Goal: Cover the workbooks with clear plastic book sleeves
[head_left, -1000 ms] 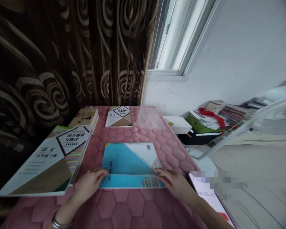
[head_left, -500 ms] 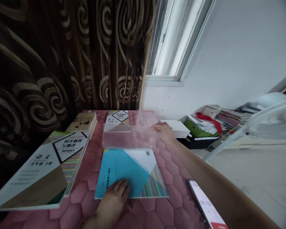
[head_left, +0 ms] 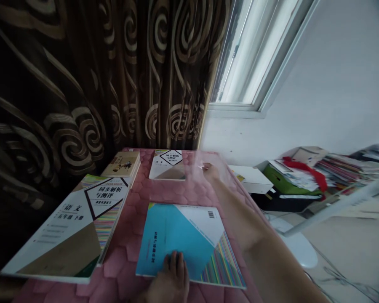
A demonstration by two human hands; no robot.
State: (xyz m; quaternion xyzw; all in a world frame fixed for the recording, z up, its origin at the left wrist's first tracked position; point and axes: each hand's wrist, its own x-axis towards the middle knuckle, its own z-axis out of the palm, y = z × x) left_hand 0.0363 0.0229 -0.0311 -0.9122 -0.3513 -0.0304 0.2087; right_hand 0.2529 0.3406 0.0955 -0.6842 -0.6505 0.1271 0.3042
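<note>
A blue workbook [head_left: 173,227] with a white corner and coloured stripes lies flat on the pink hexagon-patterned cover [head_left: 126,235]. My left hand [head_left: 173,275] rests on its near edge, fingers stretched out over the cover. At the far right of the table, my right hand [head_left: 211,171] pinches a clear plastic sheet [head_left: 198,166], which is blurred and hard to outline. Just left of that sheet lies a white-and-brown workbook [head_left: 167,166].
On the left stand a pile of workbooks [head_left: 72,227] and a smaller stack of brown books [head_left: 121,164]. Beyond the table's right edge are a white box [head_left: 252,179], a green container [head_left: 281,179] with papers, and a white fan [head_left: 328,214]. A curtain [head_left: 129,75] hangs behind.
My right hand has drawn the plastic sheet to the right, off the far workbook. My left hand stays on the blue workbook. The view has shifted, and the phone is out of sight.
</note>
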